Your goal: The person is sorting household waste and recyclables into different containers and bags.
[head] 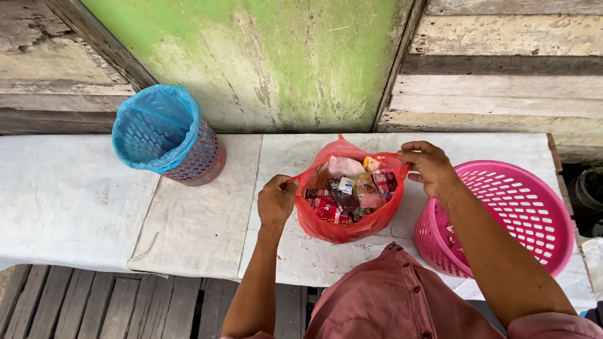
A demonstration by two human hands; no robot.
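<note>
1. A plastic bag (350,220) is set on the bench top (195,216), near its front edge and directly before the person.
2. Small packets (348,191) are held inside the bag.
3. The bag's rim is gripped on its left by the left hand (276,201) and on its right by the right hand (430,168).
4. A perforated basket (519,207) is placed just right of the bag, tilted over the bench's right end.
5. A lined bin (165,135) is stood well to the left, further back, near the wall (289,38).
6. Wooden slats (95,322) are seen below the bench, at the left.
</note>
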